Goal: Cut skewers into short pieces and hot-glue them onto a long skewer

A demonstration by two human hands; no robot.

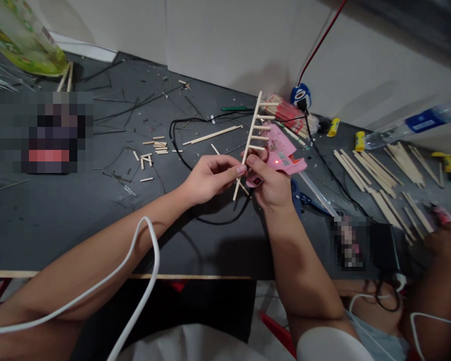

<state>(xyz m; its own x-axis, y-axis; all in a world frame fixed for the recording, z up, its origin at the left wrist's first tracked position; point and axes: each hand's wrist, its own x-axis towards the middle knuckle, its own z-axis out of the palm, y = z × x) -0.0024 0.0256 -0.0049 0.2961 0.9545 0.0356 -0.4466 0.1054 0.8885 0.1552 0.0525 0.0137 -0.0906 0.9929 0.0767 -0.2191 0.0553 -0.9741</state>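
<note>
A comb-like wooden stick frame, one long stick with several short sticks pointing right, is held up over the dark table. My left hand pinches the long stick near its lower end. Close beside it, my right hand has its thumb and fingers closed at the frame's lower part. The pink glue gun lies just behind my right hand, with a small orange light showing; whether the hand touches it is unclear. Short cut sticks lie to the left on the table.
Longer wooden sticks lie at the right near a plastic bottle and another person's hand. A black cable loops around my hands. Thin dark strips litter the table's left side.
</note>
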